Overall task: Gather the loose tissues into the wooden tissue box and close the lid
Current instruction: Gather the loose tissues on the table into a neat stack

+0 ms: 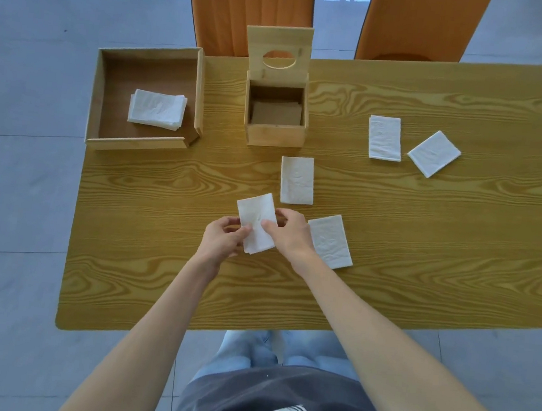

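Note:
The wooden tissue box (275, 135) stands mid-table with its lid (280, 44) raised upright, an oval hole in it; the inside looks bare. Both hands hold one folded white tissue (255, 215) just above the table: my left hand (222, 238) pinches its lower left edge and my right hand (288, 232) grips its right side. Loose folded tissues lie flat nearby: one (297, 180) in front of the box, one (331, 241) right beside my right hand, and two at the right, one straight (384, 138) and one turned diagonally (434, 154).
A shallow wooden tray (142, 145) sits at the table's left corner with a small stack of tissues (157, 109) inside. Two orange chairs (249, 5) stand behind the far edge. The table's near edge is close to my body.

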